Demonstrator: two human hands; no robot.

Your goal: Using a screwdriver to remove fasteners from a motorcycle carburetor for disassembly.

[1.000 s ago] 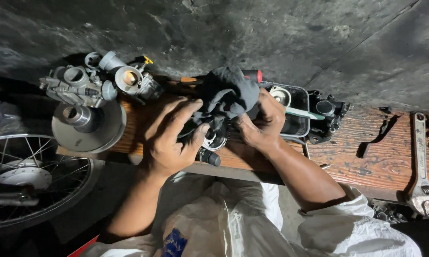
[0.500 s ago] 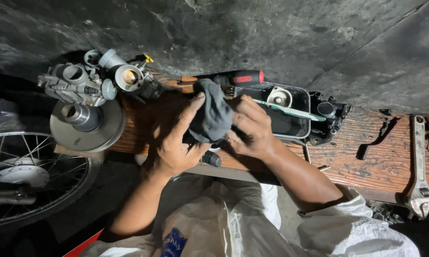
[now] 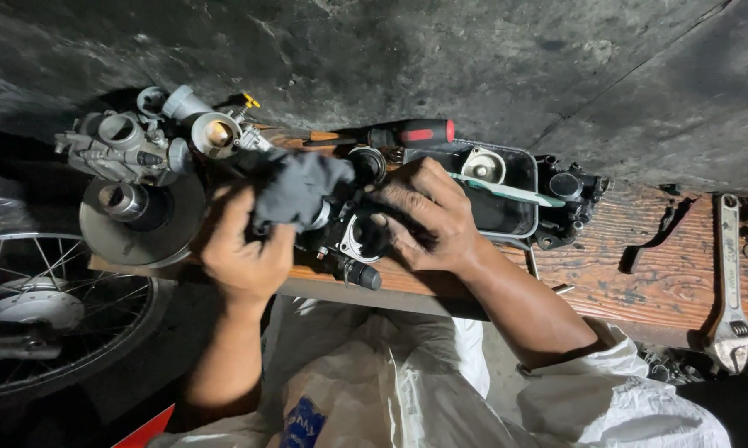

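Carburettor [image 3: 353, 236] being wiped with a dark rag [image 3: 295, 192] over the bench [image 3: 639, 265] edge.

Wiping goes best, I judge, with the body braced firmly and the cloth pressed into recesses. Right hand [image 3: 428, 217] wraps the carburettor, fingers curled around it; left hand [image 3: 243, 253] is clenched on the rag, pressing it against the part. Another carburettor [image 3: 117, 149] sits left, a tray [image 3: 515, 217] right.

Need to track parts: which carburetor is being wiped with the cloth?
The dark carburetor between both hands, under the dark cloth; the silver carburetor sits untouched at the bench's left end.
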